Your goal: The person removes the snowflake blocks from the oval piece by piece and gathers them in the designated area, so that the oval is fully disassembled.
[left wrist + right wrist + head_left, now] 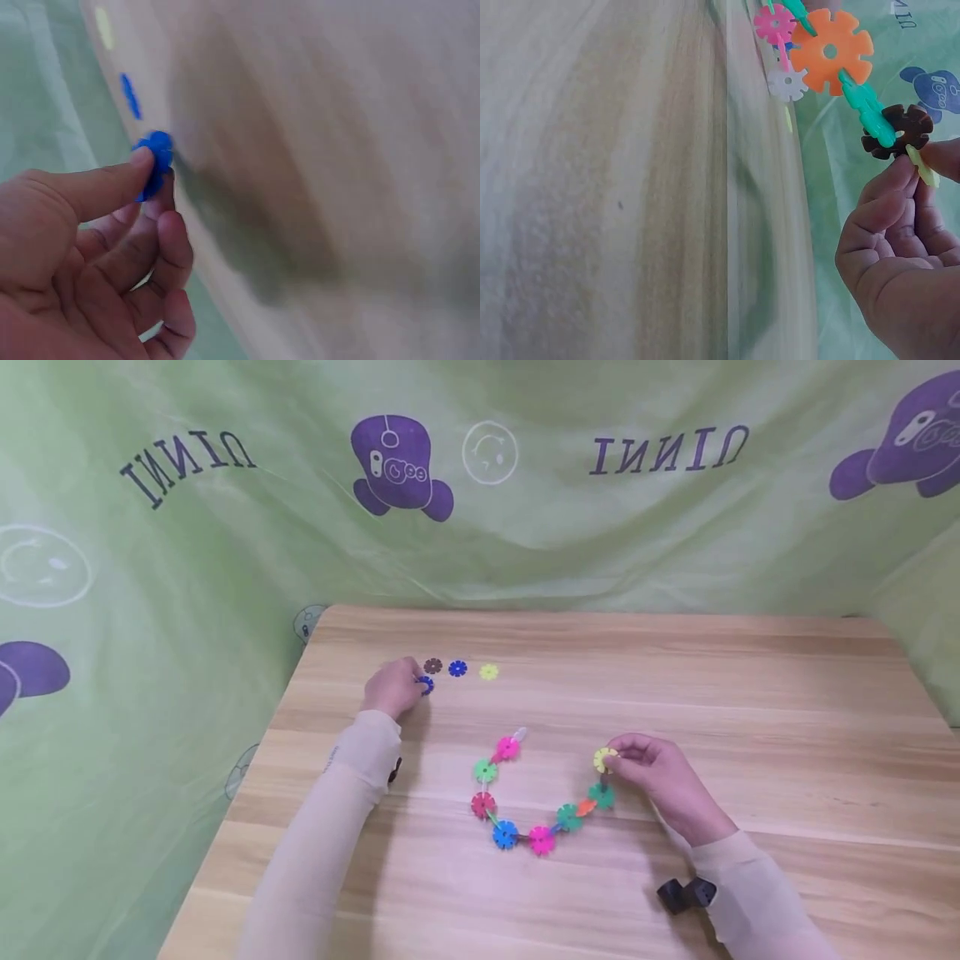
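Observation:
My left hand point(392, 687) is at the table's far left, pinching a blue notched disc point(427, 686) between thumb and fingers. In the left wrist view the blue disc point(159, 150) stands between the thumb tip and forefinger. On the right, my right hand point(663, 781) pinches a yellow disc point(602, 761), the end piece of a chain of interlocked notched discs. That chain curves across the table in a U, through a pink disc point(542, 840), to a whitish disc point(520, 735). In the right wrist view a brown disc point(919, 133) joins the yellow disc point(928, 174).
Beyond the left hand, loose brown point(432, 666), blue point(457, 668) and yellow point(489, 672) discs lie in a row on the wooden table point(712, 677). A green printed cloth point(540, 543) hangs behind and beside the table.

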A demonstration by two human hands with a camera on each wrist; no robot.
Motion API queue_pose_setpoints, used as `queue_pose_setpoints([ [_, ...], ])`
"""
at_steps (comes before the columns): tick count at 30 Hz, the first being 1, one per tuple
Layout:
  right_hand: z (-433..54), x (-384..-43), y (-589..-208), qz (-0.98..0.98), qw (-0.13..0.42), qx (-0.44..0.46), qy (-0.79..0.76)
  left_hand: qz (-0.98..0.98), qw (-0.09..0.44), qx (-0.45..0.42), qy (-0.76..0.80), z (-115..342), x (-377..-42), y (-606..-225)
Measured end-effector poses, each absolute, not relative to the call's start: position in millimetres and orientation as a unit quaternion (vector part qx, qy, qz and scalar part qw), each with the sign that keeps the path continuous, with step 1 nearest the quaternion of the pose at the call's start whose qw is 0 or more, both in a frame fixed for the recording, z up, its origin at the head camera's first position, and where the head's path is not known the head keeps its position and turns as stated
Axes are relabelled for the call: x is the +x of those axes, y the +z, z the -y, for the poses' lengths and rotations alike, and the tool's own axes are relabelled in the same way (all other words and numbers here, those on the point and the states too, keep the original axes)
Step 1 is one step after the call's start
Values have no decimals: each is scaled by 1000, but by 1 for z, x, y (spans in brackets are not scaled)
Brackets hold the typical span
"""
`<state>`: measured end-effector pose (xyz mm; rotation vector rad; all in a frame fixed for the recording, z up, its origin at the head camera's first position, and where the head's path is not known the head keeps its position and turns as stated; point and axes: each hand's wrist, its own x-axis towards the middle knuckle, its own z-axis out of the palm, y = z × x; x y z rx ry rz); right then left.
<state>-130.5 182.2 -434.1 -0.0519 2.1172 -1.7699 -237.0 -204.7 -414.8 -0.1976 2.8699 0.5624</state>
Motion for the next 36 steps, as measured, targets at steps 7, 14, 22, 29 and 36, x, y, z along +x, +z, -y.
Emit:
queue_pose_setpoints([
  [7,-185,-129,-434,-760,182,-17,-624,-974,92,-82,189,213,-241,-424],
  [14,-184,-131,-429,-753,184,-29,-631,-971,34,-26,234,195,-231,-416],
  [22,-182,-125,-429,-739,190,-35,-645,-915,105,135,364,110,-187,-383],
  [29,-177,-125,-429,-732,181,-60,-654,-885,175,209,379,47,-145,-378],
  [36,-183,-119,-429,-731,170,-56,-659,-891,173,208,365,20,-135,-389],
])
